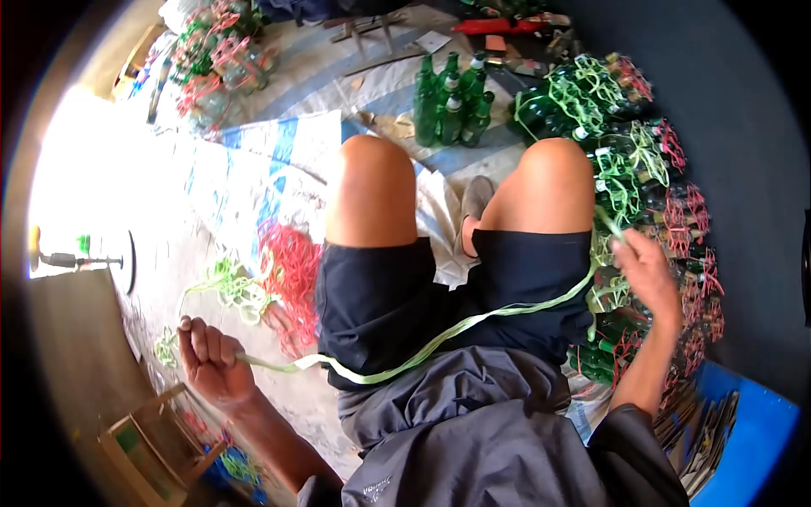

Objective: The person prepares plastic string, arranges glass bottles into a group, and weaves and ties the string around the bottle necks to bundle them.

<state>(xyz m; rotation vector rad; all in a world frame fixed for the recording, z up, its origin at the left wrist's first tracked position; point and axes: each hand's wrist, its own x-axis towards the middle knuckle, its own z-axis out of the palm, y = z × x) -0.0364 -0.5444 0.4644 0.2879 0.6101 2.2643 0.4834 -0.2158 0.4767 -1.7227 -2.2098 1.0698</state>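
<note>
Left hand (211,359) curls closed round green cord (439,338) | right hand (649,275) pinches cord, too | it sags across your lap (384,296): draw evenly, untwisted

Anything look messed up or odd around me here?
I see nothing spilled or broken. The messiest spot is the pink twine, lying in a loose tangle on the floor to your left, with green strands straggling beside it. The pale sheet between your legs is rumpled too. The green bottles ahead stand upright.

Wooden frame (156,407) (lower left), dark wall (722,127).
</note>
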